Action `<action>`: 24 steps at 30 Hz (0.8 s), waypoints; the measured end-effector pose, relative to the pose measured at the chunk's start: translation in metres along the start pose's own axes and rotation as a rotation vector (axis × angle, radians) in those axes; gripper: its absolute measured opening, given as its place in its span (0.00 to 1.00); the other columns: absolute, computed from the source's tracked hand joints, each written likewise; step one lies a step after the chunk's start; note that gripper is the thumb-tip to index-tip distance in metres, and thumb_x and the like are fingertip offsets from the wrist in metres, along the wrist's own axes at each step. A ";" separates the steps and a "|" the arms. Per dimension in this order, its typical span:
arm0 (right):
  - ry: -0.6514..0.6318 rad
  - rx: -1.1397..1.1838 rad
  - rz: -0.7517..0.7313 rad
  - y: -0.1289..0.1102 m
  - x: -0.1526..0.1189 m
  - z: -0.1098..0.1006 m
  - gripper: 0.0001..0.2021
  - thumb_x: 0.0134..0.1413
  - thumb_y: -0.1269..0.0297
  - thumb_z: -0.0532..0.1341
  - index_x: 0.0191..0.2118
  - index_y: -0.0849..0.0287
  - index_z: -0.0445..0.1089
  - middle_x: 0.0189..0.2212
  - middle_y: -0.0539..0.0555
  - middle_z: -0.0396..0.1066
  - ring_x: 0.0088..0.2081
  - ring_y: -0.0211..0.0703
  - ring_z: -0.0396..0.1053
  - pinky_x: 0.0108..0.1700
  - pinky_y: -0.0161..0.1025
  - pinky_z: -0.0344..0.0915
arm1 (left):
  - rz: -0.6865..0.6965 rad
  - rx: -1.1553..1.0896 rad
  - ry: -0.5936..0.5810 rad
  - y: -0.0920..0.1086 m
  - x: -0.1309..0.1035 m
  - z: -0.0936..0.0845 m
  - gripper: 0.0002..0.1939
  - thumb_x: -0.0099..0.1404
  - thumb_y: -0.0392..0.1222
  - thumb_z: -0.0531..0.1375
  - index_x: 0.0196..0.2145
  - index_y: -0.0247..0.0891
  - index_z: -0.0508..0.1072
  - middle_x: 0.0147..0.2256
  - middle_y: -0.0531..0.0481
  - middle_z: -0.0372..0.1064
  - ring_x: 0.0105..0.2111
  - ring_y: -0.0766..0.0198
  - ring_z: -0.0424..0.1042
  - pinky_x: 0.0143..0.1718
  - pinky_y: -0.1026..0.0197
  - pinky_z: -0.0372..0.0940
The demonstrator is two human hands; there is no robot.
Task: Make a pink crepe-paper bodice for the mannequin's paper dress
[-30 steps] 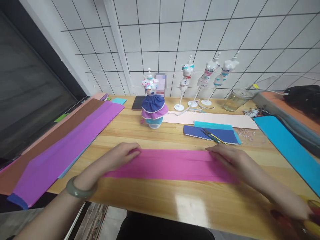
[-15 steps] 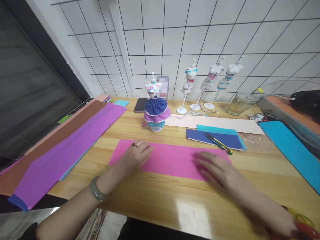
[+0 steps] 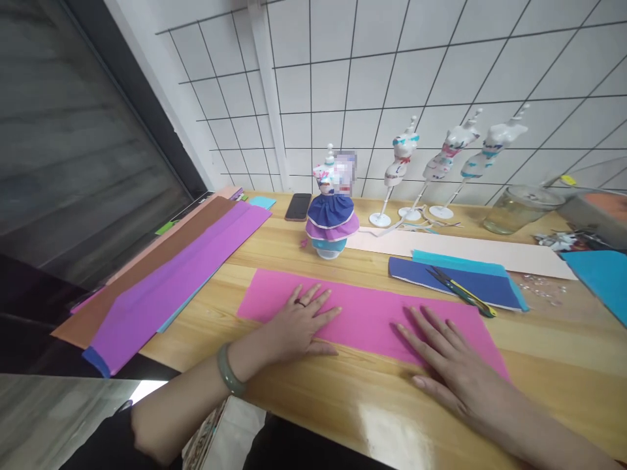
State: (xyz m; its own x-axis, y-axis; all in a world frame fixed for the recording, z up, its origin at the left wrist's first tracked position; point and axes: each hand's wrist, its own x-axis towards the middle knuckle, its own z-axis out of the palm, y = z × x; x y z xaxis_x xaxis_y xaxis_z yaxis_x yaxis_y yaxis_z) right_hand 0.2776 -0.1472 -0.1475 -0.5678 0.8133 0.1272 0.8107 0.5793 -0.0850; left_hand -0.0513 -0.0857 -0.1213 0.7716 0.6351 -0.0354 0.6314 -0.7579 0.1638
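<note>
A long strip of pink crepe paper (image 3: 362, 313) lies flat across the wooden table in front of me. My left hand (image 3: 306, 323) rests on its left half with fingers spread, the thumb on the bare wood below the strip's near edge. Over the right half, my right hand (image 3: 448, 356) lies flat with its fingers apart. Neither hand grips anything. Just beyond the strip stands a small dress form (image 3: 330, 209) in a tiered blue, purple and teal skirt. Scissors (image 3: 460, 292) lie on a folded dark blue piece (image 3: 416, 273), to the right.
Purple (image 3: 196, 267) and brown sheets (image 3: 166, 251) are stacked at the left. A phone (image 3: 298, 207) lies behind them. Several bare mini forms, including one mannequin (image 3: 401, 163), stand by the tiled wall. A glass jar (image 3: 519, 207) sits right, near a pale pink strip (image 3: 533, 256).
Both hands have pressed down flat and spread their fingers on the pink paper. The view has turned left, so things appear further right.
</note>
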 end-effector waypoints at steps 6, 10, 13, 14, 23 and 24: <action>0.068 -0.001 0.064 0.009 -0.004 0.011 0.35 0.59 0.45 0.52 0.67 0.57 0.50 0.67 0.62 0.42 0.66 0.67 0.38 0.58 0.67 0.53 | -0.142 -0.056 0.247 -0.024 -0.002 0.000 0.25 0.71 0.52 0.44 0.52 0.34 0.69 0.52 0.40 0.70 0.55 0.54 0.66 0.56 0.49 0.60; 0.034 0.030 0.081 0.016 0.006 0.001 0.28 0.63 0.48 0.48 0.61 0.60 0.63 0.65 0.62 0.50 0.65 0.62 0.44 0.60 0.62 0.54 | -0.116 -0.068 0.300 -0.049 -0.005 -0.004 0.19 0.71 0.47 0.47 0.47 0.34 0.73 0.47 0.44 0.74 0.49 0.58 0.69 0.53 0.54 0.64; 0.013 0.057 0.086 0.022 0.019 -0.005 0.26 0.65 0.51 0.46 0.61 0.60 0.62 0.65 0.59 0.51 0.66 0.57 0.46 0.62 0.57 0.53 | -0.043 -0.035 0.288 -0.059 -0.007 -0.003 0.19 0.69 0.49 0.51 0.48 0.35 0.72 0.48 0.44 0.73 0.51 0.56 0.68 0.52 0.53 0.65; 0.006 0.061 0.075 0.025 0.022 -0.004 0.26 0.65 0.51 0.46 0.63 0.60 0.59 0.66 0.58 0.49 0.66 0.55 0.44 0.63 0.56 0.52 | -0.033 -0.022 0.280 -0.061 -0.008 -0.001 0.20 0.70 0.49 0.50 0.49 0.35 0.72 0.50 0.44 0.72 0.51 0.55 0.67 0.52 0.52 0.64; -0.006 0.012 -0.031 0.036 0.021 0.015 0.31 0.66 0.54 0.46 0.69 0.48 0.30 0.69 0.55 0.35 0.67 0.54 0.37 0.63 0.62 0.47 | -0.124 0.050 0.122 -0.063 -0.018 0.010 0.29 0.70 0.56 0.44 0.62 0.38 0.58 0.62 0.44 0.56 0.64 0.53 0.49 0.63 0.48 0.47; -0.008 0.009 -0.031 0.036 0.020 0.016 0.31 0.66 0.54 0.46 0.69 0.47 0.29 0.69 0.55 0.35 0.67 0.54 0.37 0.63 0.62 0.47 | -0.129 0.058 0.098 -0.063 -0.020 0.009 0.30 0.70 0.57 0.44 0.63 0.38 0.55 0.64 0.44 0.52 0.65 0.54 0.46 0.64 0.48 0.44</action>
State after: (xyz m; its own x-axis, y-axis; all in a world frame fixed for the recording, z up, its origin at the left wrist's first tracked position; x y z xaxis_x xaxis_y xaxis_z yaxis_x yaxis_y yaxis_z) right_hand 0.2930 -0.1088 -0.1633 -0.5939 0.7952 0.1223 0.7913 0.6048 -0.0900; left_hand -0.1055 -0.0521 -0.1398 0.6745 0.7370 0.0438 0.7303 -0.6748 0.1063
